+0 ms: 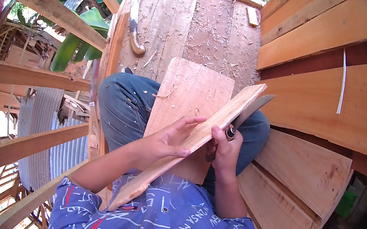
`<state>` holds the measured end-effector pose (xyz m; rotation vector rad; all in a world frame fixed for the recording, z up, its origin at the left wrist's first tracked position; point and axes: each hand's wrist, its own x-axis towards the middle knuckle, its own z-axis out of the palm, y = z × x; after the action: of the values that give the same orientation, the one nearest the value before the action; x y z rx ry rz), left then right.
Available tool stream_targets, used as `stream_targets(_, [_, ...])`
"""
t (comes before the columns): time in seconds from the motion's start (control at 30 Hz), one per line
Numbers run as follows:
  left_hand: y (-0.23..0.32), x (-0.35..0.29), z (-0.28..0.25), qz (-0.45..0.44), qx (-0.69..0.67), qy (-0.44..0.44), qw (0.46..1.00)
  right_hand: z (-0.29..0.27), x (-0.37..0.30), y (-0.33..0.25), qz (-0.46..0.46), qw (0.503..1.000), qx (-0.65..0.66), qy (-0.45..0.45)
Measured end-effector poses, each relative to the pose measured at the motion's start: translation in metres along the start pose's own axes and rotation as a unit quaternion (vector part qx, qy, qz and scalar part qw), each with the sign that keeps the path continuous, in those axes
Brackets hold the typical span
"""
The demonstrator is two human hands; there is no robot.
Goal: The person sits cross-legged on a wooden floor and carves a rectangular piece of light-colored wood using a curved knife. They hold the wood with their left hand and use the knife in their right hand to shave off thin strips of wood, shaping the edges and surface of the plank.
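A long narrow wooden board (199, 133) lies slantwise across my body, its lower end against my shirt and its upper end beyond my right knee. My left hand (166, 140) grips its middle, thumb on one side and fingers on the other. My right hand (225, 151) is closed round the dark handle of a knife, thumb pressed to the board's edge. The knife's curved blade (252, 110) sticks up beside the board, partly behind it. Across my lap, under the narrow board, rests a wider flat plank (192, 87) with a few shavings on it.
A machete (133, 18) with a curved wooden handle lies on the shaving-strewn plank floor (209, 29). At the far right of the floor is a small yellowish block (252, 16). Wooden rails (29, 76) stand on the left; a board wall (326, 101) and loose planks (302, 168) on the right.
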<state>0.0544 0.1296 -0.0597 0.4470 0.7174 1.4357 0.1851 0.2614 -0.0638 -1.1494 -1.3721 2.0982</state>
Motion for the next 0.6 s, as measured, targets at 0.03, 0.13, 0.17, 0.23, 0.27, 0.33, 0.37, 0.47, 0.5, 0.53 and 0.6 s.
stream_targets(0.03, [0.001, 0.001, -0.001, 0.009, 0.016, 0.0, 1.0, 0.003, 0.0, -0.004, 0.014, 1.0, 0.013, 0.002])
stream_targets(0.13, [0.003, 0.005, -0.009, 0.045, 0.159, 0.007, 0.986, 0.014, -0.003, -0.013, 0.051, 0.988, 0.146, 0.01])
stream_targets(0.17, [0.008, 0.004, -0.01, 0.046, 0.26, 0.04, 0.964, 0.013, 0.0, -0.011, 0.062, 0.979, 0.191, 0.015])
stream_targets(0.23, [0.021, 0.0, -0.007, 0.047, 0.451, 0.107, 0.885, 0.008, 0.008, -0.001, 0.085, 0.955, 0.281, 0.024])
stream_targets(0.27, [0.024, -0.003, -0.008, 0.03, 0.458, 0.126, 0.88, 0.008, 0.01, 0.0, 0.074, 0.959, 0.271, 0.031])
stream_targets(0.33, [0.029, -0.009, -0.011, -0.005, 0.468, 0.16, 0.869, 0.01, 0.014, -0.001, 0.053, 0.966, 0.25, 0.047])
stream_targets(0.37, [0.034, -0.015, -0.008, -0.018, 0.504, 0.148, 0.851, 0.014, 0.014, -0.007, 0.05, 0.965, 0.247, 0.067])
stream_targets(0.47, [0.042, -0.037, -0.006, -0.052, 0.588, 0.092, 0.802, 0.004, 0.021, -0.004, 0.046, 0.957, 0.276, 0.072])
stream_targets(0.5, [0.04, -0.042, -0.011, -0.058, 0.604, 0.063, 0.793, 0.003, 0.022, -0.005, 0.048, 0.957, 0.276, 0.072])
stream_targets(0.53, [0.04, -0.045, -0.013, -0.066, 0.618, 0.037, 0.782, 0.004, 0.023, -0.006, 0.049, 0.961, 0.263, 0.066])
stream_targets(0.6, [0.052, -0.043, -0.014, -0.11, 0.55, 0.013, 0.828, 0.006, 0.023, -0.01, 0.05, 0.969, 0.237, 0.056])
